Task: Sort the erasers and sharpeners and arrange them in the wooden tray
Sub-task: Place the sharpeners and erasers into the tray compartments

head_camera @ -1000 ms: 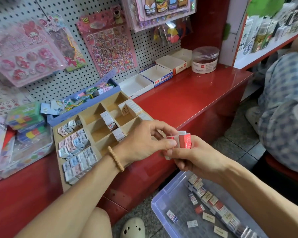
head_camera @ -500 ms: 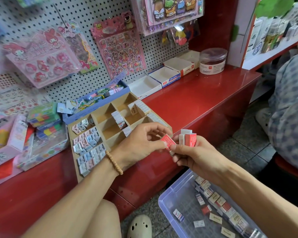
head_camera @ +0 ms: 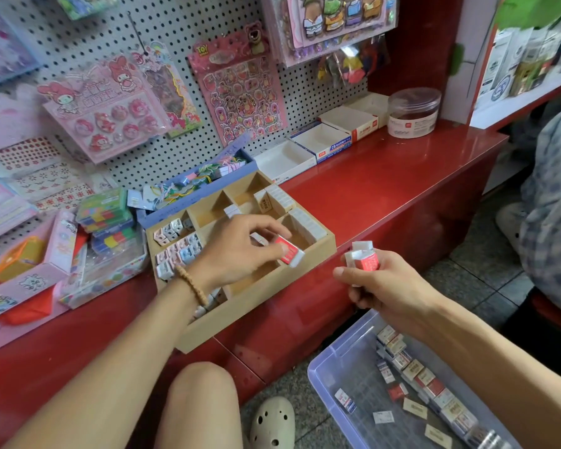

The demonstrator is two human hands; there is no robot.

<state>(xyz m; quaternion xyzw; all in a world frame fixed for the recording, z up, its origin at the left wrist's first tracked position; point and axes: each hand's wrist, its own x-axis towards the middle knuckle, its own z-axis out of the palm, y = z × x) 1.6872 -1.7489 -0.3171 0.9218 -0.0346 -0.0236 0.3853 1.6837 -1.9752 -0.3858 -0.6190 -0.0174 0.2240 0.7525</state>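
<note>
Our left hand (head_camera: 240, 251) pinches a small red-and-white wrapped eraser (head_camera: 289, 251) between thumb and fingertips, holding it over a front compartment of the light wooden divided tray (head_camera: 259, 306) on the glossy red counter (head_camera: 386, 189). Our right hand (head_camera: 379, 283) grips a little stack of similar red-and-white erasers (head_camera: 363, 257), apart from the tray, above the clear lilac plastic bin (head_camera: 331, 367) that holds more. We cannot quite tell which compartment lies beneath the eraser, since our hand covers it. Released tilted, it could land askew or in the wrong slot; the stack might slip if our grip loosens.
</note>
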